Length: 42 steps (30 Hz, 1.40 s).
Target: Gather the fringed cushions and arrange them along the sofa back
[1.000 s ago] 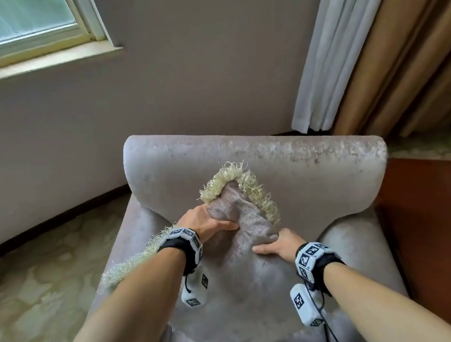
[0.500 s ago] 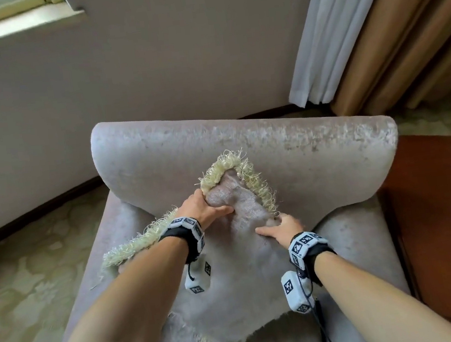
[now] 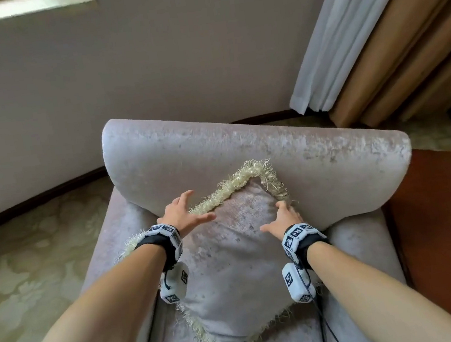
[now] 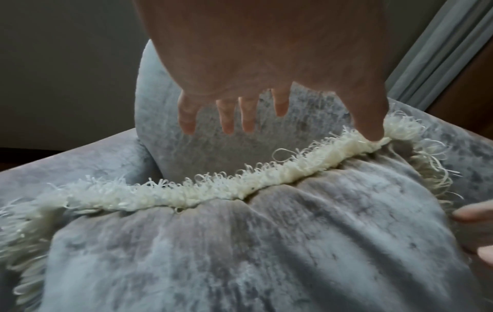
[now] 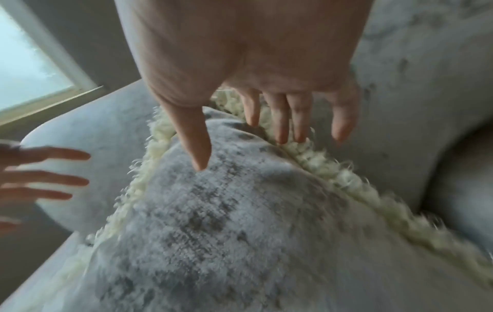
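Against the sofa back (image 3: pixel 244 151) leans one fringed cushion (image 3: pixel 230 256), set corner-up on the seat. The left hand (image 3: pixel 181 216) and right hand (image 3: pixel 282 219), fingers spread, hold nothing. Placement looks finished; next probably means fetching another cushion.

fringed cushion (image 3: pixel 230 259) on the sofa seat (image 3: pixel 351 243), against the sofa back (image 3: pixel 244 151); side table (image 3: pixel 441 228) right of the sofa

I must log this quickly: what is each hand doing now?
Left hand: open, fingers spread over the cushion edge.
Right hand: open, fingers on its fringe.
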Each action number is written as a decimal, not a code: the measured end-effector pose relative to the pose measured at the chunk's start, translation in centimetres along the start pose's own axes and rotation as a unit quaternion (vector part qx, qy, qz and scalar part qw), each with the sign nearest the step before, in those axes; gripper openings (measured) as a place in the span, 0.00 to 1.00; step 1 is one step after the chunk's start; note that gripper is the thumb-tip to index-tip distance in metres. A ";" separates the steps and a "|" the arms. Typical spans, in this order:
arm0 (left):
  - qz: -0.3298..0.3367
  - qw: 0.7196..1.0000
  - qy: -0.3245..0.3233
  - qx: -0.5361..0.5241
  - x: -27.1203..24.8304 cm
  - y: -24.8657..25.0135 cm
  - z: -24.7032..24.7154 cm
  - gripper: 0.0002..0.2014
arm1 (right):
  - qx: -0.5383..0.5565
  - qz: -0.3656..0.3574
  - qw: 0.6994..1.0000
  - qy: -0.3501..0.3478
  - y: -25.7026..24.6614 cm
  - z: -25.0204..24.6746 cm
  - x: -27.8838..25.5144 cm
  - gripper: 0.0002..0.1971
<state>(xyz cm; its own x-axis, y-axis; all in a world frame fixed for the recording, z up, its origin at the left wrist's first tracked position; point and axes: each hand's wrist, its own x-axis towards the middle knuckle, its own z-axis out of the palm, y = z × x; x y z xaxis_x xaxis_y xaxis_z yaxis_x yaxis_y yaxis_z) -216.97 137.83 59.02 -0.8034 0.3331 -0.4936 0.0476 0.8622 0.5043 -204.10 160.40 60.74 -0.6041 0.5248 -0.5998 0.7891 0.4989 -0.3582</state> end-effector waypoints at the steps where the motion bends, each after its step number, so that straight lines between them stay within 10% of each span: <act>1: 0.001 1.000 0.003 0.006 0.1 -0.8 -0.2 0.52 | -0.055 -0.011 0.998 0.014 -0.9 0.0 -0.1 0.43; 12: -0.030 0.999 -0.039 0.005 1.4 -8.5 -1.5 0.55 | -0.265 -0.168 0.949 0.036 -10.3 2.1 2.2 0.31; 20: -0.067 0.991 -0.114 -0.038 3.1 -10.6 0.7 0.59 | -0.452 -0.229 0.860 0.067 -10.4 3.6 3.0 0.24; 35: -0.039 0.975 -0.146 0.165 2.1 -10.8 3.6 0.44 | -0.480 -0.162 0.862 0.006 -7.4 5.7 2.1 0.31; 42: -0.046 0.983 -0.115 0.137 0.5 -9.9 4.9 0.40 | -0.499 -0.152 0.853 -0.014 -5.3 5.5 1.5 0.50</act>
<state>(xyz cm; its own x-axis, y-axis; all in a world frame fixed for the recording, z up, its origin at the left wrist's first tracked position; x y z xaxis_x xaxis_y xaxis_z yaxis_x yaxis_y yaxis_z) -214.95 131.33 50.26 -0.6571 0.2987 -0.6921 0.1639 0.9528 0.2556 -208.53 154.72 57.81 -0.7497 0.2569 -0.6099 0.0997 0.9549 0.2796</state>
